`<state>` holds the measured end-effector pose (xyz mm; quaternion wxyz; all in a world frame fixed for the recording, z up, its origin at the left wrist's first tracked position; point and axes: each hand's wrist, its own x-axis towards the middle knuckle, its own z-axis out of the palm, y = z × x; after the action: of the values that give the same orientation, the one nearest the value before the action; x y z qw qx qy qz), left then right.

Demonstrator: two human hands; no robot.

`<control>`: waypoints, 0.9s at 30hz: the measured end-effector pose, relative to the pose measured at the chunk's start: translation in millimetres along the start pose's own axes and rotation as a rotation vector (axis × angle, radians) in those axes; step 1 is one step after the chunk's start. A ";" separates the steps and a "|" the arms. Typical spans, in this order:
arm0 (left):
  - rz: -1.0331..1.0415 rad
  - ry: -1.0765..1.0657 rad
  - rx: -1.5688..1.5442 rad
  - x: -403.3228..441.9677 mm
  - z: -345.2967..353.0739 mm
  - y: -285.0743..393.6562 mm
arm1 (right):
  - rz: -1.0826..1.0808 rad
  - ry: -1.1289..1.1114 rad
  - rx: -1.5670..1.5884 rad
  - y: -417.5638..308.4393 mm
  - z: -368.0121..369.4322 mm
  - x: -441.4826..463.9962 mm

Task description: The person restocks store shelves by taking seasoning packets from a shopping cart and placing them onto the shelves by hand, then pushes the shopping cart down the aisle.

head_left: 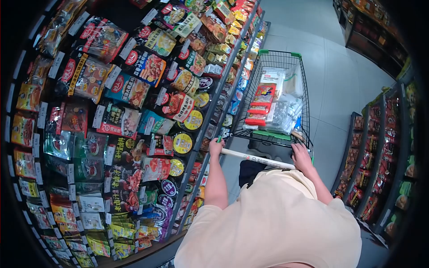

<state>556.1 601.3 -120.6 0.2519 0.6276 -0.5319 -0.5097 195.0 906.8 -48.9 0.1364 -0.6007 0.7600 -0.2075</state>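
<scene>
A black wire shopping cart [305, 96] with green corners stands in front of me, its white handle bar [257, 158] running across near my body. My left hand [216, 146] is closed around the left end of the handle, by a green piece. At the right end, my right hand [302, 157] grips the cart's handle corner with bent fingers; its palm side is hidden. Inside the basket lie red packets [262, 103], a clear plastic-wrapped pack [286, 111], and a white package [271, 77] towards the far end.
A tall shelf [210, 111] of bagged foods and round tubs [182, 143] rises close on the left, with price tags along its edges. Another shelf [373, 152] with red packets stands on the right. Grey tiled floor [328, 67] runs ahead, past a dark display [371, 38].
</scene>
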 end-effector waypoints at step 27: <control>0.021 0.098 0.086 -6.5 8.5 -9.3 | 0.080 -0.057 -0.212 31.1 18.8 11.1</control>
<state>552.8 612.2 -129.1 0.2555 0.6565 -0.5468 -0.4524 174.3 899.1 -79.8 0.1018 -0.5863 0.7970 -0.1034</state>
